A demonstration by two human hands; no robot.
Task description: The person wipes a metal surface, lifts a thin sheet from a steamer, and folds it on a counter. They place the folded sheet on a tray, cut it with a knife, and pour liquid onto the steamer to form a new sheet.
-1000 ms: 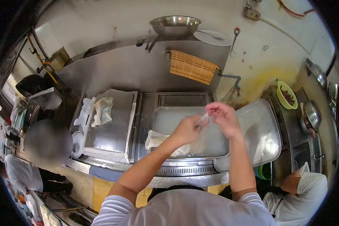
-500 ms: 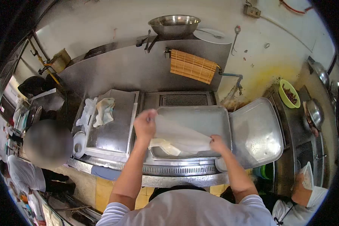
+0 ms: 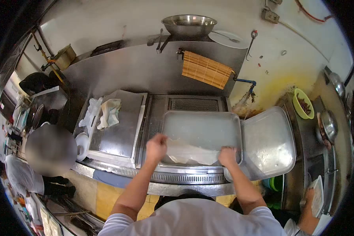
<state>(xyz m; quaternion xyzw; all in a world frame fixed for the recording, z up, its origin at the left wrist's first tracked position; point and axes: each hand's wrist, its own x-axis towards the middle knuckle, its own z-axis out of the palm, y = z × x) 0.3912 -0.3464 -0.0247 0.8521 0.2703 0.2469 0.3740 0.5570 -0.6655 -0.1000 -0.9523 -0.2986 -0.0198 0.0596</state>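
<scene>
Over the tray, both hands lowered the sheet.

between the left hand and the right hand a sheet lies in the tray, along its near edge, with a hand at each end. just right of the right hand a lid lies against the tray's side. left of the left hand a cloth lies on a flat cover, and beyond both hands a bamboo mat hangs on the back panel, below a bowl on a shelf.
</scene>
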